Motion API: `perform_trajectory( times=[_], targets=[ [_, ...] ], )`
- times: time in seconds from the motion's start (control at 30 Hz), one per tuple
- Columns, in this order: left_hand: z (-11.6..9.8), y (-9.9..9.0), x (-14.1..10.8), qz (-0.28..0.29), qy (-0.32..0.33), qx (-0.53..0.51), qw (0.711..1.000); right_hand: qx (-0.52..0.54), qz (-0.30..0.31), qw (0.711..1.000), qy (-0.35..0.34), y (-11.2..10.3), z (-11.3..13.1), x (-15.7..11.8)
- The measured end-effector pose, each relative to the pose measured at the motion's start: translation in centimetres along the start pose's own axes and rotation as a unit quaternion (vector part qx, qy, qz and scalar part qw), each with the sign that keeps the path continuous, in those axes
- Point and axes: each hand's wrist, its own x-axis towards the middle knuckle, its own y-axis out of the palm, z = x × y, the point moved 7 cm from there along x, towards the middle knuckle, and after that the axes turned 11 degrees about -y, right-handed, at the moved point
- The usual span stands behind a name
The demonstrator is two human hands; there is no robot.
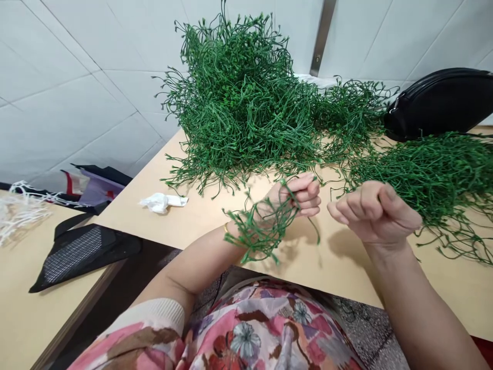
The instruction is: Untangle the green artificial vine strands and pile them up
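Closed around a small bunch of green plastic stems (262, 231), my left hand (302, 195) is over the table's middle, and the stems hang across its wrist. My right hand (375, 210) is a short way to the right, palm side up with curled fingers; whatever it may hold is too small or hidden to make out. The two hands do not touch. Beyond them rises a large tangled pile of green stems (246, 108). A flatter pile of the same stems (431, 174) lies behind and beside my right hand.
A crumpled white tissue (159, 202) lies on the pale table (131, 213) at the left. A black bag (442, 103) stands at the back right by the tiled wall. On a second table at the left are a black mesh item (77, 252) and white strands (21, 210).
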Motion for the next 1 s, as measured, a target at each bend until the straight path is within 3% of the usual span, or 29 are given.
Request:
perform_trajectory(
  times=[0.07,0.1,0.13,0.2,0.27,0.3,0.37,0.4,0.43,0.47,0.57,0.6,0.63,0.77,0.83,0.9,0.97,1.0],
  targets=[
    [-0.3,-1.6,0.8,-0.032,0.030,-0.029,0.999,-0.170,-0.102,0.980,-0.008,-2.2,0.8,0.1],
    [-0.3,-2.5,1.2,-0.044,0.039,-0.042,0.997,-0.292,-0.149,0.945,-0.016,-3.4,1.6,-0.1],
    [-0.3,-3.3,1.4,-0.058,0.050,-0.054,0.996,-0.423,-0.174,0.889,-0.023,-4.4,2.6,-0.3],
    [-0.3,-4.4,1.7,-0.078,0.068,-0.068,0.992,-0.660,-0.172,0.730,-0.027,-5.6,4.7,-0.7],
    [-0.3,-4.9,1.7,-0.095,0.075,-0.071,0.990,-0.801,-0.150,0.579,-0.015,-6.6,6.4,-1.0],
    [-0.3,-5.0,1.6,-0.103,0.073,-0.069,0.990,-0.836,-0.149,0.528,-0.010,-7.1,7.1,-1.1],
    [-0.3,-5.0,1.4,-0.117,0.062,-0.059,0.989,-0.864,-0.158,0.478,0.005,-8.0,8.0,-1.3],
    [-0.4,-4.9,1.3,-0.120,0.058,-0.052,0.990,-0.864,-0.154,0.480,0.012,-8.1,8.0,-1.2],
    [-0.4,-4.8,1.2,-0.122,0.055,-0.045,0.990,-0.854,-0.140,0.500,0.018,-8.1,7.6,-1.0],
    [-0.4,-4.6,1.2,-0.123,0.053,-0.038,0.990,-0.835,-0.119,0.536,0.021,-7.8,6.8,-0.7],
    [-0.4,-4.4,1.3,-0.124,0.054,-0.027,0.990,-0.719,-0.043,0.693,0.024,-5.9,2.7,0.3],
    [-0.3,-4.4,1.4,-0.122,0.057,-0.026,0.991,-0.675,-0.018,0.737,0.037,-5.1,1.0,0.6],
    [-0.2,-4.4,1.5,-0.117,0.060,-0.024,0.991,-0.646,0.002,0.761,0.053,-4.5,-0.5,0.7],
    [0.1,-4.2,2.1,-0.078,0.064,-0.012,0.995,-0.648,0.026,0.759,0.058,-2.6,-3.7,1.1],
    [0.3,-4.4,2.3,-0.064,0.053,-0.019,0.996,-0.639,0.015,0.767,0.056,-2.5,-3.4,1.1],
    [0.3,-4.7,2.2,-0.051,0.039,-0.041,0.997,-0.634,-0.022,0.772,0.044,-3.3,-1.5,1.1],
    [0.0,-4.9,2.1,-0.031,0.037,-0.064,0.997,-0.678,-0.076,0.731,0.025,-5.1,1.8,0.9],
    [-0.2,-5.0,2.1,-0.022,0.040,-0.074,0.996,-0.727,-0.101,0.679,0.023,-6.4,3.5,0.7]
  ],
)
